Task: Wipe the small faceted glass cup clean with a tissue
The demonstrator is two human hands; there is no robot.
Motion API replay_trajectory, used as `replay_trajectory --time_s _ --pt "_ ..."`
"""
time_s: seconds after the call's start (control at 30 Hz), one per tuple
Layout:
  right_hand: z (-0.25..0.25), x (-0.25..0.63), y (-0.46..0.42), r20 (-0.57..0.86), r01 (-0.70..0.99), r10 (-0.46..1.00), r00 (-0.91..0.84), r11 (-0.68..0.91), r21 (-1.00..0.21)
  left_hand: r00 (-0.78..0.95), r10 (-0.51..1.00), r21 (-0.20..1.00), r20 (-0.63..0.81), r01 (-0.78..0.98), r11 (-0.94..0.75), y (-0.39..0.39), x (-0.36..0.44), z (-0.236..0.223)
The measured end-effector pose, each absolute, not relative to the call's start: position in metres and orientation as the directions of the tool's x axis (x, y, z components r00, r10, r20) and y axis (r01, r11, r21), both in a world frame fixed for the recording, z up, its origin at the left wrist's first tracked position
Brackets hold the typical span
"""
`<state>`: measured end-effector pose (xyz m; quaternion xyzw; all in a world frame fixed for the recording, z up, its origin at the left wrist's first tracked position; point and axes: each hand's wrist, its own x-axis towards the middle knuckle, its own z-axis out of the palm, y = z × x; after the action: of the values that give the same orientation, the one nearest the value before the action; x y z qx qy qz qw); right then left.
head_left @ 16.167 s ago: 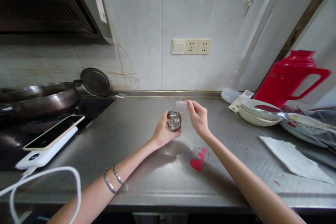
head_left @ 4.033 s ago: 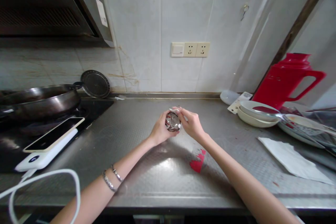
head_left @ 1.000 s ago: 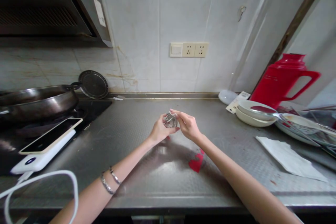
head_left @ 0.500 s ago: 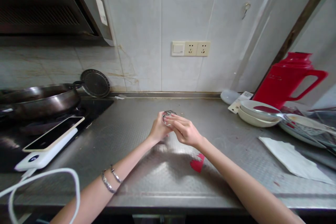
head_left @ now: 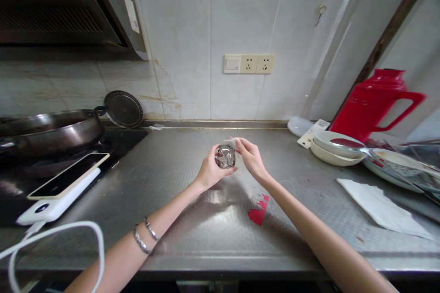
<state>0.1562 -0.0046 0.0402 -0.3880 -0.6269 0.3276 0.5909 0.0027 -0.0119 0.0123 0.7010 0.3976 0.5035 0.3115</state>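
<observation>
My left hand (head_left: pixel 211 168) is wrapped round a small clear glass (head_left: pixel 225 156), thumb below it and fingers along its left side. The glass is held above the metal counter (head_left: pixel 165 174), its round face turned towards me. At its upper right edge, my right hand (head_left: pixel 250 156) pinches a thin whitish piece that looks like tissue (head_left: pixel 233 142). Most of that piece is hidden by the fingers. On the counter below the right wrist shows a red patch (head_left: pixel 258 213); whether it is an object or a reflection is unclear.
At left are a pan (head_left: pixel 51 132), a round dark lid (head_left: pixel 123 109), a phone (head_left: pixel 68 176) and a white power bank (head_left: pixel 58 201) with its cable (head_left: pixel 82 224). At right stand a red thermos (head_left: pixel 374 103), stacked bowls (head_left: pixel 338 153) and a white paper towel (head_left: pixel 381 208).
My right hand has moved off the top of the glass to its right side, uncovering the glass and the whitish piece. The left hand still holds the glass, now with its face towards me.
</observation>
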Motion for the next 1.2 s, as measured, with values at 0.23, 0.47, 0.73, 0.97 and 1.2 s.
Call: replay_trajectory --time_s 0.23,0.47,0.73,0.97,1.2 --pt "0.044 0.156 -0.013 0.258 -0.197 0.89 -0.375 0.195 -0.961 0.145 0.9 0.882 0.412 0.184 -0.434 -0.006 0.0 0.011" --pt "0.047 0.156 -0.013 0.224 -0.13 0.929 -0.295 0.193 -0.973 0.184 0.904 0.895 0.386 0.162 -0.415 0.0 -0.001 0.007" --pt "0.045 0.154 -0.009 0.104 -0.149 0.97 -0.221 0.072 -0.986 0.331 0.763 0.675 0.556 0.357 -0.646 0.0 -0.013 0.01" --pt "0.038 0.155 -0.002 0.102 -0.087 0.977 -0.188 0.087 -0.992 0.206 0.787 0.722 0.581 0.315 -0.616 -0.002 -0.007 0.008" --pt "0.037 0.168 0.008 0.5 0.357 0.865 0.037 0.456 -0.816 0.241 0.825 0.788 0.511 0.251 -0.562 -0.003 -0.007 0.011"
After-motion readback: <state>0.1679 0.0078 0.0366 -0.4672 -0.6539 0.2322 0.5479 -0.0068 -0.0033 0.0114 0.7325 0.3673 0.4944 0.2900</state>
